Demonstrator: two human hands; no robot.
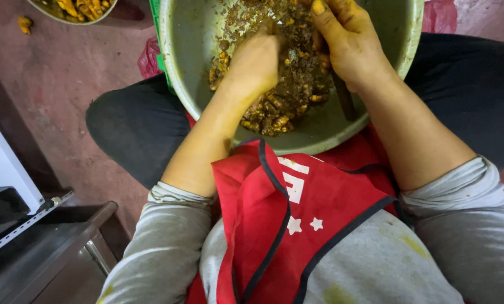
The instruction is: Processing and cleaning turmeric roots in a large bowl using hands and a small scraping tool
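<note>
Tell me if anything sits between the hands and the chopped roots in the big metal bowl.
Nothing visible does. The left hand is already dug into the chopped roots, and the right hand rests on the pile's far side inside the bowl.

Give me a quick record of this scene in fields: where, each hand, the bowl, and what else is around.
setting: person seated, bowl in lap, reddish floor
left hand: buried in the yellow-brown root pieces
right hand: yellow-stained, on the pile; a dark handle shows below it, grip unclear
bowl: large, metal
clothing: red apron, grey sleeves
nearby: second bowl of yellow pieces, upper left
</note>
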